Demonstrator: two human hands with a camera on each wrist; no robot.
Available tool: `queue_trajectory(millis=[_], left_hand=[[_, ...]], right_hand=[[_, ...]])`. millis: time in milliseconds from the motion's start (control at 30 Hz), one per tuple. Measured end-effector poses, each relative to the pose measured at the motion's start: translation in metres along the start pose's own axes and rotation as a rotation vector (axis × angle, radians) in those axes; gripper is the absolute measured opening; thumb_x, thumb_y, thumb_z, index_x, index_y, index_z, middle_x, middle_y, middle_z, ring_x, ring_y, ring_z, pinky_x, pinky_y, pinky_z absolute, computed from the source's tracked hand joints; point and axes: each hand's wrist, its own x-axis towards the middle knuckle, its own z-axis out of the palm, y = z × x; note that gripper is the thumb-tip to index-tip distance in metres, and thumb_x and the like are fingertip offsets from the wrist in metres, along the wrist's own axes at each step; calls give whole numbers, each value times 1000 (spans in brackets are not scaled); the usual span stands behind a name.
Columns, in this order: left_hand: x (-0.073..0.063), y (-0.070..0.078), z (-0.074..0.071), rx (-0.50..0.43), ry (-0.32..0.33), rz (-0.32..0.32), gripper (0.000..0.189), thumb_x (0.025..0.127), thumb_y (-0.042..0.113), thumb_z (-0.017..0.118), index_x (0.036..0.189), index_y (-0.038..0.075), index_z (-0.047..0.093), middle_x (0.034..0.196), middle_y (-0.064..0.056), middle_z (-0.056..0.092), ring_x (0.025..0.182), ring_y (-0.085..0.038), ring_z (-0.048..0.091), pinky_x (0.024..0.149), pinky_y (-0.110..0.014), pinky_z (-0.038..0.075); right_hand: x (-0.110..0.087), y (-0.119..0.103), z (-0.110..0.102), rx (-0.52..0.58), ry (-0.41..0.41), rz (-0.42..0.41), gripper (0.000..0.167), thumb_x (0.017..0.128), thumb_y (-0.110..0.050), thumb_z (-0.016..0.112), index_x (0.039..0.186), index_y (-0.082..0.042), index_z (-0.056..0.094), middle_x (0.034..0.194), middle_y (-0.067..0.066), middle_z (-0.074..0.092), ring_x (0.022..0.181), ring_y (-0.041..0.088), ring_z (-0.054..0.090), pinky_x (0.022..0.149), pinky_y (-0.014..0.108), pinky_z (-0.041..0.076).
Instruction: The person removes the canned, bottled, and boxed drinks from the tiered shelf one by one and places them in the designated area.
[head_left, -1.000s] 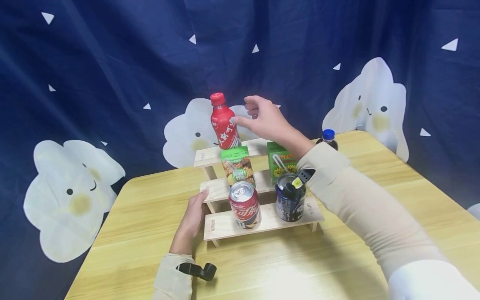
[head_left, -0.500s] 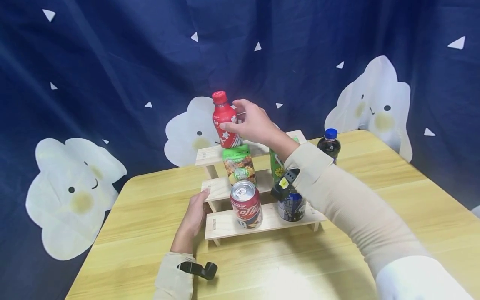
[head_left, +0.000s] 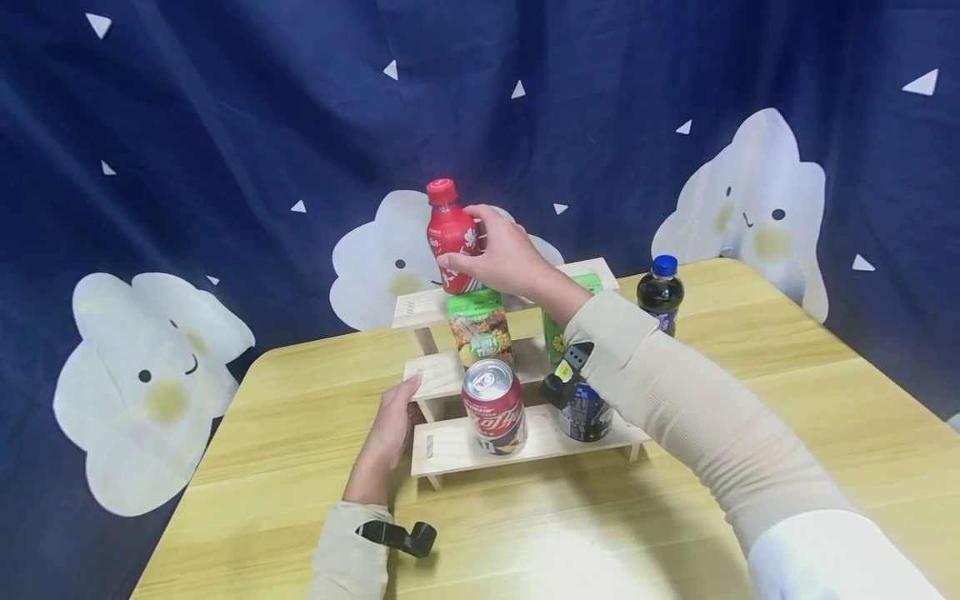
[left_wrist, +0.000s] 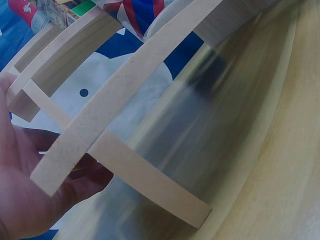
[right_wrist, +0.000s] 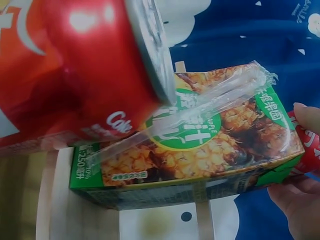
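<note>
A red plastic bottle (head_left: 450, 229) with a red cap stands on the top tier of a three-tier wooden shelf (head_left: 447, 450). My right hand (head_left: 506, 260) grips its right side, thumb in front and fingers round the back. At the shelf's left end, my left hand (head_left: 388, 427) holds the middle tier; the left wrist view shows its fingers (left_wrist: 92, 180) curled behind the wood. Below the bottle, a pineapple juice box (right_wrist: 210, 135) with a wrapped straw stands on the middle tier. A red Coke can (head_left: 495, 417) is in front of it on the bottom tier.
A green drink box (head_left: 553, 340) on the middle tier and a dark blue can (head_left: 588, 417) on the bottom tier are partly hidden by my right arm. Right of the shelf, a dark bottle with a blue cap (head_left: 663, 267) stands on the wooden table (head_left: 787, 375).
My right hand has moved left from beside the red bottle and closed its fingers round it. The left hand keeps its place on the shelf.
</note>
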Motion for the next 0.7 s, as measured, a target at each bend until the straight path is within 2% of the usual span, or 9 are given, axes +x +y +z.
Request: queue_trajectory(millis=[267, 500, 700], left_hand=[[1, 0, 0, -16, 4, 3, 49, 100, 31, 32, 123, -8, 51, 102, -10, 62, 102, -33, 59, 87, -41, 47], [1, -2, 0, 4, -3, 10, 50, 100, 33, 33, 124, -7, 50, 105, -11, 61, 103, -32, 59, 88, -41, 47], [1, -1, 0, -24, -2, -3, 47, 100, 31, 33, 121, -7, 52, 99, -8, 62, 101, -36, 59, 88, -45, 47]], right_hand=[[0, 1, -1, -7, -3, -13, 74, 81, -35, 73, 140, -13, 36, 128, 5, 52, 112, 18, 56, 88, 31, 50], [-1, 2, -3, -24, -11, -27, 73, 81, -34, 73, 141, -14, 36, 127, 5, 54, 112, 18, 57, 88, 32, 50], [-1, 4, -7, -23, -19, -19, 73, 82, -34, 72, 142, -16, 35, 127, 4, 56, 112, 18, 57, 89, 33, 50]])
